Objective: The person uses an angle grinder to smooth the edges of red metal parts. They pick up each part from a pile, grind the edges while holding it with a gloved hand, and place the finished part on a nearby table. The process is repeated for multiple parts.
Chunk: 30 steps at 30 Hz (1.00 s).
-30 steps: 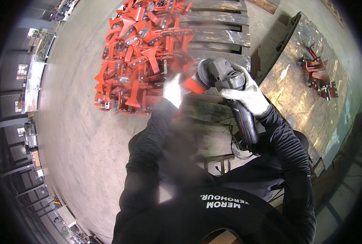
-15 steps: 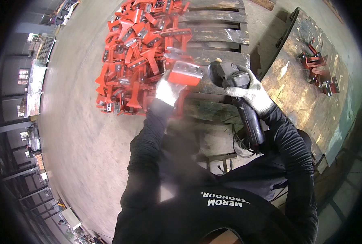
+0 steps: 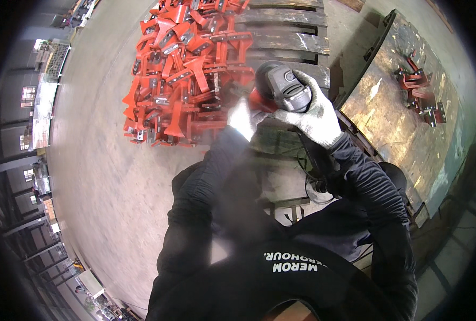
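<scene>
My right hand (image 3: pixel 318 115), in a white work glove, is wrapped round a grey and black angle grinder (image 3: pixel 290 88) at its head. The grinder's disc side is over a red metal bracket (image 3: pixel 261 101), covering most of it. Gloved in white too, my left hand (image 3: pixel 241 119) grips that bracket from the left side. Whether the disc touches the metal I cannot tell. The two hands are close together above the near edge of a wooden pallet (image 3: pixel 286 41).
A heap of red metal brackets (image 3: pixel 187 75) with bolt holes covers the pallet's left part. At the right, a worn wooden board (image 3: pixel 387 120) carries several red parts (image 3: pixel 420 91). A cable (image 3: pixel 308 176) hangs below the grinder, near my legs.
My left hand has brought the bracket right and slightly down. The grinder has moved left over it and turned, so its body now points down behind my right hand.
</scene>
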Each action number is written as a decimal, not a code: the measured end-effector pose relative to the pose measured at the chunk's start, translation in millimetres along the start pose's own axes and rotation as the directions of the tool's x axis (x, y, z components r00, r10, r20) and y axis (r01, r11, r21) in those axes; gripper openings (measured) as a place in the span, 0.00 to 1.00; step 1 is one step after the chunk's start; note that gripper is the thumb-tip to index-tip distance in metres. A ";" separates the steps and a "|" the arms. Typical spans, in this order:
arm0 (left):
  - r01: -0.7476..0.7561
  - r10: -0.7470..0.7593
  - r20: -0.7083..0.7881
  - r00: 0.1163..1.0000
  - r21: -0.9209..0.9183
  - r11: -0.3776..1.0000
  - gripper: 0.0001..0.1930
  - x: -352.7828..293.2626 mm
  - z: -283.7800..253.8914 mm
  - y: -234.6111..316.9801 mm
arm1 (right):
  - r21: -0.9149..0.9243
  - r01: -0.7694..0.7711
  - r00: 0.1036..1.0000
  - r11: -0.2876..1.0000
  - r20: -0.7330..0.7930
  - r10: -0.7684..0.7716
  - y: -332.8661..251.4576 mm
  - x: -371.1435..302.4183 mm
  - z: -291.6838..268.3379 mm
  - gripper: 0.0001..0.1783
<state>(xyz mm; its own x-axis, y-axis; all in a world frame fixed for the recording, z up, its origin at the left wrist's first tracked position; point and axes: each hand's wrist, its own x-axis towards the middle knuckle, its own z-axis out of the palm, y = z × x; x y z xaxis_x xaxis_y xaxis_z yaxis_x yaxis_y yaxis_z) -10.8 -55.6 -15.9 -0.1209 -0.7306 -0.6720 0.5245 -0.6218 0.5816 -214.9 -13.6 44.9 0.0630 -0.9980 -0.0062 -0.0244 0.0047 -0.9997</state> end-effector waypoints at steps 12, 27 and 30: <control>-0.054 0.055 0.019 0.998 -0.040 0.998 0.24 13.4 -24.7 -2.7 | 0.015 -0.005 0.997 1.000 0.083 0.003 5.7 -8.6 -5.5 0.55; -0.069 0.092 0.094 0.991 -0.222 0.972 0.20 10.7 -44.3 10.4 | -0.287 -0.111 0.985 0.951 0.097 0.144 8.2 -16.6 -26.9 0.56; -0.045 0.066 0.062 0.996 -0.289 0.956 0.21 9.9 -45.4 19.1 | -0.307 -0.127 0.985 0.943 0.077 0.158 18.8 -15.6 -32.1 0.56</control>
<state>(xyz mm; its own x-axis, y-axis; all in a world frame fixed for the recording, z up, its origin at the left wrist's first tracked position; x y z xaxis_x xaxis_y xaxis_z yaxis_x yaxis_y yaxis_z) 36.3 -61.9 -32.2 -0.1382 -0.7863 -0.6022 0.7504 -0.4799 0.4544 -248.4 0.0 27.0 0.1349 -0.9769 -0.1656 -0.3375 0.1118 -0.9347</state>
